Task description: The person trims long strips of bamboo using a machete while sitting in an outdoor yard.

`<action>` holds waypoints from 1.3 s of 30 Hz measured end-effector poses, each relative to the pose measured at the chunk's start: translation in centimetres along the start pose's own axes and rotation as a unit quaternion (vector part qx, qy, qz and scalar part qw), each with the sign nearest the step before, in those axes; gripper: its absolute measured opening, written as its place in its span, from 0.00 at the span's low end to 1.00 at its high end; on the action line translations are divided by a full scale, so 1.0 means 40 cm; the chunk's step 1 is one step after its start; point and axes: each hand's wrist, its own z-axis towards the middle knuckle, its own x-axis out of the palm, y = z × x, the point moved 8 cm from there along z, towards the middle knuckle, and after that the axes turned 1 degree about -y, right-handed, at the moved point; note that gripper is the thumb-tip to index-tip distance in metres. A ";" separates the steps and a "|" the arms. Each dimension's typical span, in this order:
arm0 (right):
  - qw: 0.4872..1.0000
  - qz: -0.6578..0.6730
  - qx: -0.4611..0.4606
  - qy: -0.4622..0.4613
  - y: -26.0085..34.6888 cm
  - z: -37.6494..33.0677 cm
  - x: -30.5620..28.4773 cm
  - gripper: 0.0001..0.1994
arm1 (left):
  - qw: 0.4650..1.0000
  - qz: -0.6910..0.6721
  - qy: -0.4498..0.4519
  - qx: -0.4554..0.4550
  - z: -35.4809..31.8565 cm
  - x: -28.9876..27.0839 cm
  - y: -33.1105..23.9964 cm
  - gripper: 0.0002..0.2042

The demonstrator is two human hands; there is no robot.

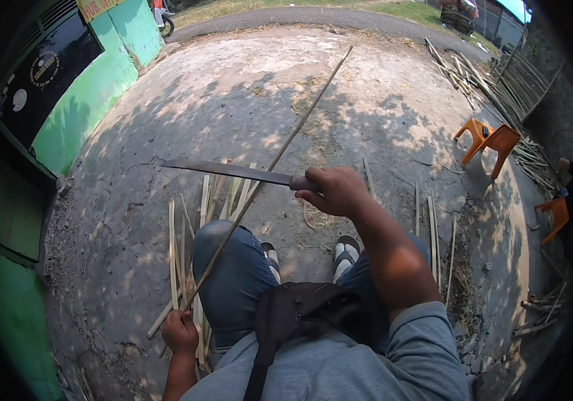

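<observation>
Bamboo strip under a long knife, outdoors on cracked concrete.
The left hand (179, 332) closes its fingers around the near end of a long thin bamboo strip (270, 164), which runs up and far to the right over the left knee (230, 267). The right hand (333, 190) grips the handle of a long knife (233, 171), blade pointing left across the strip. Split bamboo slats (186, 260) lie on the ground; an orange plastic chair (487, 140) stands far right.

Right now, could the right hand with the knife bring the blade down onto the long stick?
Probably yes. The right hand holds the knife across the long stick, which the left hand grips; nothing lies between them.
</observation>
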 end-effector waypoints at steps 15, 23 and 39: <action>0.996 0.022 -0.031 0.076 0.050 -0.012 0.008 0.22 | 1.000 -0.003 -0.008 0.018 0.019 -0.005 -0.006 0.26; 0.983 0.060 0.171 -0.034 -0.147 -0.015 -0.045 0.22 | 1.000 -0.012 0.014 -0.021 0.002 -0.001 -0.008 0.25; 0.995 0.041 0.008 0.093 0.033 -0.010 -0.030 0.22 | 0.999 -0.009 0.012 -0.032 -0.010 0.027 0.007 0.25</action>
